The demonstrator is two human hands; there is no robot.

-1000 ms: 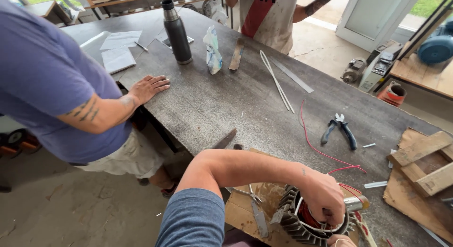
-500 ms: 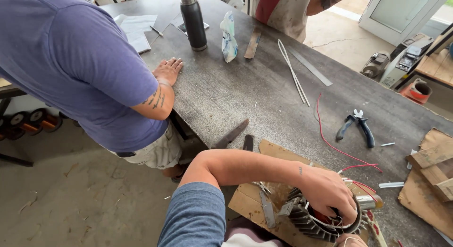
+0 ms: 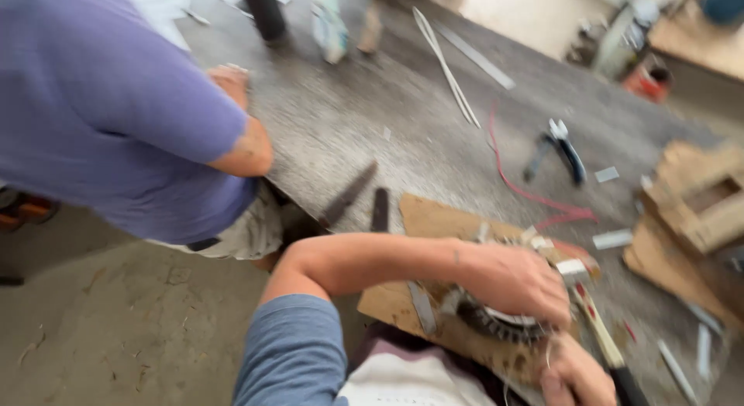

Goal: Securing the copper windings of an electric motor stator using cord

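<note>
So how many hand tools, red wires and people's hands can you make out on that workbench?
Pliers: 1
Red wire: 1
Hands: 3, namely left hand, right hand, and a co-worker's hand
Total: 5

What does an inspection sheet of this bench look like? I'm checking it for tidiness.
Surface: grey worktable, brown board at its near edge.
Job's things: round toothed metal motor core on the board.
Clutter: blue-handled pliers, thin metal strips, wooden offcuts.
Hands: left hand on the core; right hand beside it, grip unclear.
Cables: red wire across the table.
Surroundings: person in a purple shirt leaning on the table.
</note>
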